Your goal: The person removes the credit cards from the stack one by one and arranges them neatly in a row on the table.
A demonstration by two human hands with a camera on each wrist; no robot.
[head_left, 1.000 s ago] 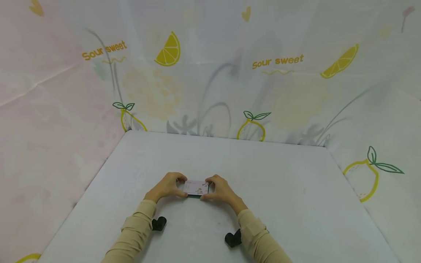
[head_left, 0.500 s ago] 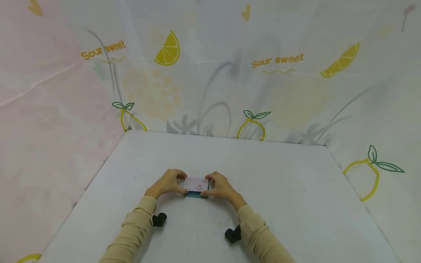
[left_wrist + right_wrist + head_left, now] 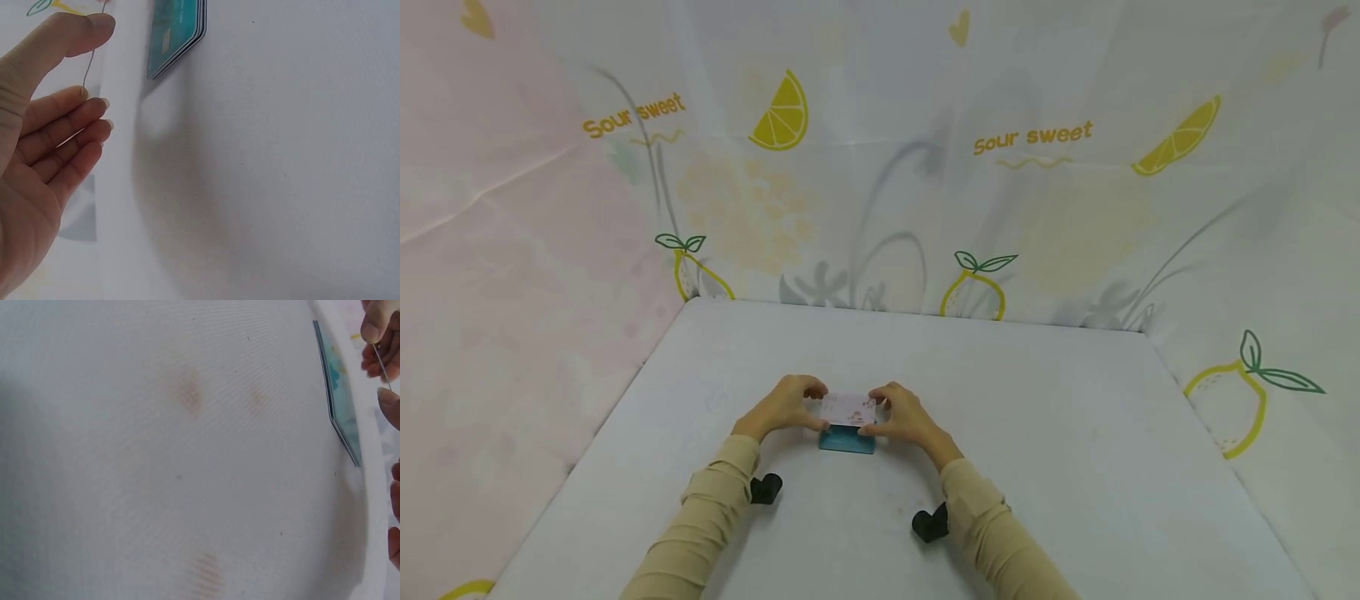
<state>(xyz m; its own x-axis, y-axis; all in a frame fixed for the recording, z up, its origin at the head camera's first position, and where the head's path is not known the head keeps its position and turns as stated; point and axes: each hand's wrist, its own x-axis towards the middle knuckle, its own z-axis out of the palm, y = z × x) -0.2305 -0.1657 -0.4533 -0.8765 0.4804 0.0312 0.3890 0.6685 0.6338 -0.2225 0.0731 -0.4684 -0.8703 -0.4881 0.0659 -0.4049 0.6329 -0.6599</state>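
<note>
A thin pale card (image 3: 847, 409) with pink print is held level by its two short ends. My left hand (image 3: 782, 408) pinches its left end between thumb and fingers, and my right hand (image 3: 905, 418) pinches the right end. Beneath and nearer to me lies a small stack of teal cards (image 3: 847, 440) on the table. The left wrist view shows the stack's layered edges (image 3: 201, 25) and, apart from it, the held card (image 3: 90, 65) edge-on as a thin line. In the right wrist view only parts of my right hand (image 3: 390, 409) show at the edge.
The white table (image 3: 1037, 417) stretches around the hands. Behind it and at both sides hang pale cloth walls (image 3: 880, 183) printed with lemons. Black wrist-worn pieces (image 3: 766, 489) stick out at the inner side of both forearms.
Both hands have lifted the pale card off the teal stack and moved it a little away from me. Much more of the teal top shows now. The stack has stayed in place.
</note>
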